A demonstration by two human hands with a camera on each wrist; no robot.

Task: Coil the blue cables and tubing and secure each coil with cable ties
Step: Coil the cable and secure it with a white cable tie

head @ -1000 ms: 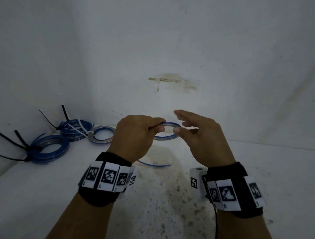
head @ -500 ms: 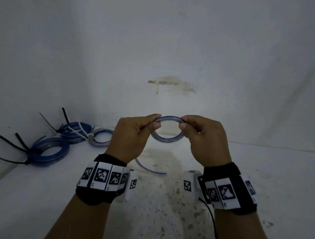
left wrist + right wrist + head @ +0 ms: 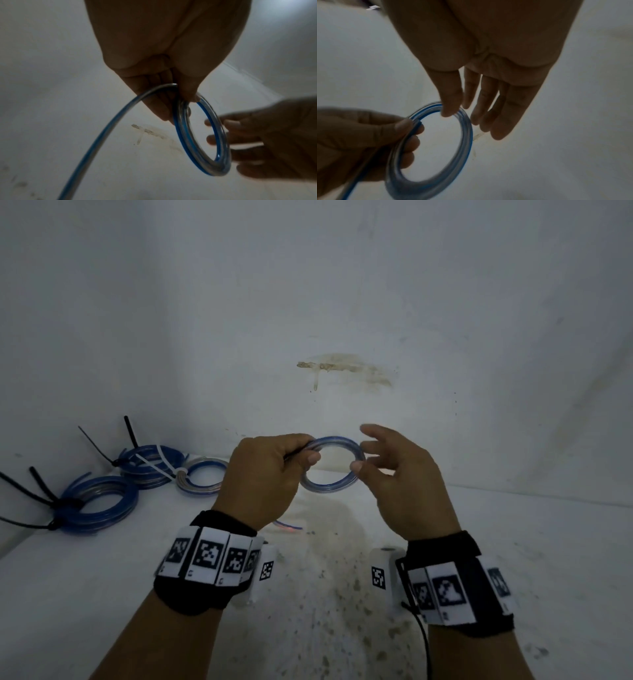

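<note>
Tubing coil [image 3: 331, 464], clear with blue stripe, several turns, held above the white work surface [image 3: 513, 559] at centre of the head view, in front of a white wall bearing a brownish stain [image 3: 342, 369] at 12 o'clock from the coil. Loose tail of tubing [image 3: 96, 142] runs from the coil's held point down toward 7 o'clock in the left wrist view; a short stretch of it shows on the surface below the left hand in the head view. Other items: three finished coils grouped at 9 o'clock from the held coil, well apart from it, namely a large blue coil [image 3: 99, 501] bound with black cable ties [image 3: 41, 491] whose tails stick outward; a second blue coil [image 3: 150, 467] behind it carrying black ties and a white cable tie [image 3: 154, 469]; a smaller clear-and-blue coil [image 3: 202, 475] just beside that one, nearest the left hand. Nothing lies between the hands and the camera. No containers in view. Left hand [image 3: 267, 477]: knuckles up, fingers curled, thumb and fingers pinching the turns together at the coil's 9 o'clock edge. Right hand [image 3: 400, 484]: released, fingers [image 3: 501, 111] straight and spread behind the coil's 3 o'clock edge; thumb tip [image 3: 450, 108] at the rim, contact cannot be confirmed owing to blur. Both wrists wear black bands with printed square markers.
</note>
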